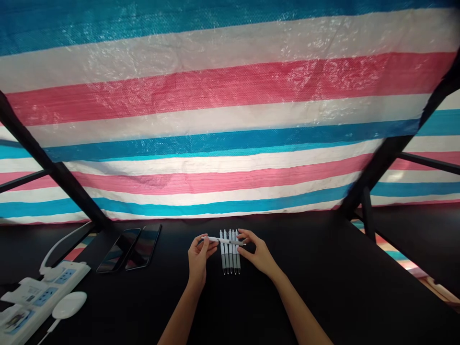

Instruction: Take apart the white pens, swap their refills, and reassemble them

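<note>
A white pen [224,240] is held level between both hands, above a row of several white pens [226,261] lying side by side on the black table [287,306]. My left hand [200,256] pinches its left end between thumb and fingers. At the other end, the thumb and fingertips of my right hand [258,251] close around the grey tip. The held pen crosses over the upper part of the row and hides some of it.
Two dark phones [120,250] lie at the left. Nearer on that side are a white power strip [46,299] with plugs and a white mouse-like device [70,305] on a cable. Black frame bars [77,191] and a striped tarp [230,172] stand behind.
</note>
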Demonstrator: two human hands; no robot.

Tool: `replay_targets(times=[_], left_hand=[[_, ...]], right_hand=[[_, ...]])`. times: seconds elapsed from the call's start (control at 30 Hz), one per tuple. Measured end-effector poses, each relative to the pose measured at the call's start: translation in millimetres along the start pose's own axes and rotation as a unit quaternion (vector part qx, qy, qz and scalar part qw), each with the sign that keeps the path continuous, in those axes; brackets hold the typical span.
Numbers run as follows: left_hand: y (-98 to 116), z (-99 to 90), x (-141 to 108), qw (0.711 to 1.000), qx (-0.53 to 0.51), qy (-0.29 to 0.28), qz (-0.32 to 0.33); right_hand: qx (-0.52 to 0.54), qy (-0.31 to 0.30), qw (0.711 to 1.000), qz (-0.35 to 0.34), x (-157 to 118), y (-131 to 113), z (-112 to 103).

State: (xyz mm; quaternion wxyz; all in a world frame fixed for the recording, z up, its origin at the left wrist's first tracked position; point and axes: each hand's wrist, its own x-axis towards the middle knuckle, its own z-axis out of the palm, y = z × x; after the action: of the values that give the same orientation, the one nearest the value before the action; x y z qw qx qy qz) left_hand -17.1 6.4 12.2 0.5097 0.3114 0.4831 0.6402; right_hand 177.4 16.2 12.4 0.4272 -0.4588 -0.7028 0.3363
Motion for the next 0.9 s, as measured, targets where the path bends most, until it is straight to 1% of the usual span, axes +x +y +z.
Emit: replay_targets(times=[0.13, 0.2, 0.27, 0.37, 0.5, 0.9], left_hand=[[-1, 0.1, 0, 1.000, -0.004, -0.005, -0.002], [-1, 0.8, 0, 1.000, -0.006, -0.006, -0.003], [-2, 1.3, 0, 1.000, -0.006, -0.005, 0.000], [-3, 1.0, 1, 1.000, 0.000, 0.001, 0.010], [-3, -1.5, 2, 1.000, 0.013, 0.019, 0.018], [3, -13.2, 10, 0.998, -0.007, 0.067, 0.019]], right_hand=[[0.008, -0.027, 0.999, 0.030, 0, -1, 3], [0.004, -0.044, 0.999, 0.022, 1, -2, 5], [0.000, -0.047, 0.999, 0.008, 1, -3, 4], [0.004, -0.031, 1.000, -0.001, 2, -3, 3], [0.009, -0.001, 1.000, 0.004, 3, -1, 0], [0.027, 0.029, 0.999, 0.021, 4, 10, -9]])
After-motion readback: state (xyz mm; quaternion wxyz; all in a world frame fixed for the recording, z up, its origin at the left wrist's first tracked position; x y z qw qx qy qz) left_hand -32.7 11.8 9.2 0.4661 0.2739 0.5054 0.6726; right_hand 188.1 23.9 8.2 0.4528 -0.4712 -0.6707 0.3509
